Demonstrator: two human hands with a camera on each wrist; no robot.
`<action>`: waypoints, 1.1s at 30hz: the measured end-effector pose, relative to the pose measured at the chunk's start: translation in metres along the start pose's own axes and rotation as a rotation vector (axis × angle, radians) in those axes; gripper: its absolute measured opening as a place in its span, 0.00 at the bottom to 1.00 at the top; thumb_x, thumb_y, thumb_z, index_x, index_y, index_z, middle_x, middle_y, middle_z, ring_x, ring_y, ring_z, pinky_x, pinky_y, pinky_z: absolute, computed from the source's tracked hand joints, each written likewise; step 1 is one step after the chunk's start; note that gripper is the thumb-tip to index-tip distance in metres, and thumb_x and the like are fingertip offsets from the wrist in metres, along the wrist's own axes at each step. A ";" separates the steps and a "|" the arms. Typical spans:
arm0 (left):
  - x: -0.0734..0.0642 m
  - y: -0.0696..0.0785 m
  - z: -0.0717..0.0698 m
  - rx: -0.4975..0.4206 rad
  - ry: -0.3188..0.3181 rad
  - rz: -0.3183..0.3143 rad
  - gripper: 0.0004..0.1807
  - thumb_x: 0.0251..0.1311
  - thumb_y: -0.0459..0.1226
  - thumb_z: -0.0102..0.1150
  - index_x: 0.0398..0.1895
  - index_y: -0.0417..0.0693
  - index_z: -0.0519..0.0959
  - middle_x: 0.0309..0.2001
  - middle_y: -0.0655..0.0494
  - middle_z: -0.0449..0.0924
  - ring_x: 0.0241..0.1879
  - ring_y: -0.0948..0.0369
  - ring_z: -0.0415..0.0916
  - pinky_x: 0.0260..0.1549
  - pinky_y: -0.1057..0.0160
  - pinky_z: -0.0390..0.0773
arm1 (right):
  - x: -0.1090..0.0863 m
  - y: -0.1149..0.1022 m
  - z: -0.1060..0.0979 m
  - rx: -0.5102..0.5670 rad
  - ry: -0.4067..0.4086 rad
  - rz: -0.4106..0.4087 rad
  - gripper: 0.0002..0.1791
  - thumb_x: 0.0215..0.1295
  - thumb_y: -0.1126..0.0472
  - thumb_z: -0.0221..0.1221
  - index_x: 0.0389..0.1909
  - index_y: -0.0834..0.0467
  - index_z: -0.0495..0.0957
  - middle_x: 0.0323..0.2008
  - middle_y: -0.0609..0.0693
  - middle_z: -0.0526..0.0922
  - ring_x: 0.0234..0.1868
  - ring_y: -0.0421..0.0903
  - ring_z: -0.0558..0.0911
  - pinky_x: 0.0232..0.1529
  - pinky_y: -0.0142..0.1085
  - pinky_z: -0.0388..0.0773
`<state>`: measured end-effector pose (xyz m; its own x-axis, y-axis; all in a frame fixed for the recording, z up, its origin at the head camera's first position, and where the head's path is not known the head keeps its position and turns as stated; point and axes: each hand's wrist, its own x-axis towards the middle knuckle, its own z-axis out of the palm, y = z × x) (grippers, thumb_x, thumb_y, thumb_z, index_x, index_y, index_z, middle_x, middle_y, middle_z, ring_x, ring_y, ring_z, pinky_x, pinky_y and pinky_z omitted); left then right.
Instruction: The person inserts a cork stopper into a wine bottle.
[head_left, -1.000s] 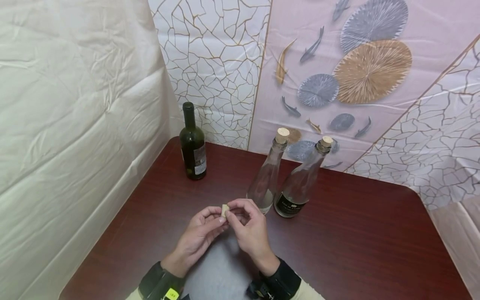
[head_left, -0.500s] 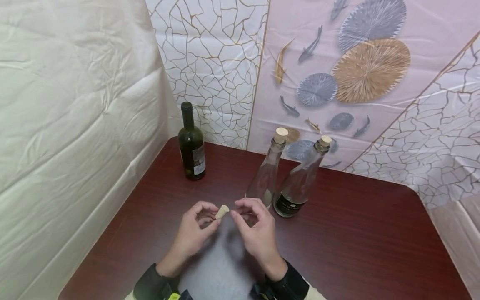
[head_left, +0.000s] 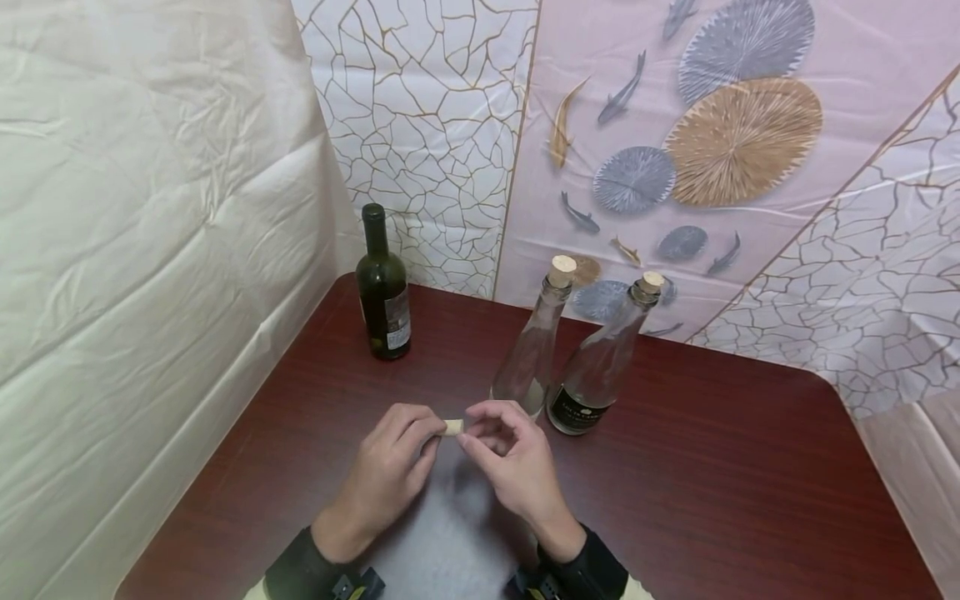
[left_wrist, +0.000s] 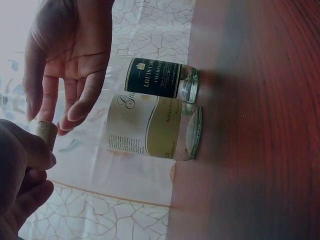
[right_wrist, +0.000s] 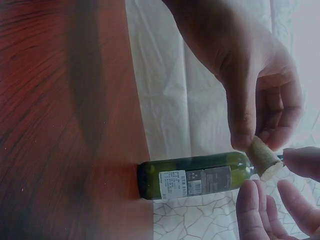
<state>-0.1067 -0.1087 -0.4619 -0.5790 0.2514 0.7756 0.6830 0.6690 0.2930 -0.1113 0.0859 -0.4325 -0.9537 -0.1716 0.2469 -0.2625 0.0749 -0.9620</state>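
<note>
My left hand [head_left: 390, 457] pinches a small pale cork [head_left: 453, 427] between thumb and fingers, above the front middle of the table. The cork's free end points toward my right hand [head_left: 517, 467]. That hand's thumb and fingers are bent around open space beside this end; in the right wrist view they stand near the cork [right_wrist: 264, 159] without gripping it. Behind the right hand are two clear glass bottles, one nearer the left [head_left: 527, 358] and one with a black label [head_left: 577, 408], each with a cork in its mouth.
A dark green bottle [head_left: 386, 292] stands upright at the back left of the reddish-brown table [head_left: 712, 467]. Pale cloth [head_left: 165, 208] hangs along the left side, and a patterned cloth [head_left: 435, 125] hangs behind the table.
My right hand has let go of the cork and drawn slightly apart. My left hand has turned over, back upward, and the cork has swung from upright to lying sideways.
</note>
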 end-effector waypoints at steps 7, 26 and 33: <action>0.000 0.003 -0.003 0.014 -0.027 0.029 0.13 0.57 0.25 0.66 0.44 0.44 0.83 0.46 0.54 0.80 0.47 0.59 0.79 0.44 0.64 0.85 | 0.000 0.000 0.002 0.035 -0.008 0.112 0.16 0.61 0.73 0.70 0.50 0.68 0.82 0.50 0.64 0.84 0.41 0.36 0.86 0.42 0.26 0.85; -0.003 0.003 0.001 0.016 -0.020 0.064 0.10 0.61 0.27 0.64 0.44 0.44 0.83 0.45 0.55 0.80 0.45 0.60 0.79 0.42 0.63 0.84 | -0.002 0.005 0.004 0.079 -0.023 0.123 0.13 0.62 0.74 0.67 0.47 0.70 0.82 0.45 0.67 0.83 0.39 0.37 0.85 0.42 0.25 0.84; 0.001 0.000 -0.001 -0.046 -0.010 0.050 0.15 0.53 0.27 0.73 0.43 0.45 0.83 0.44 0.55 0.80 0.44 0.60 0.79 0.43 0.64 0.83 | -0.003 0.006 0.002 0.074 -0.026 0.088 0.14 0.62 0.74 0.67 0.48 0.72 0.81 0.45 0.68 0.83 0.39 0.37 0.85 0.41 0.25 0.84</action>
<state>-0.1071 -0.1090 -0.4609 -0.5476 0.2907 0.7846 0.7308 0.6228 0.2793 -0.1100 0.0845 -0.4393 -0.9682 -0.1930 0.1592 -0.1657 0.0178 -0.9860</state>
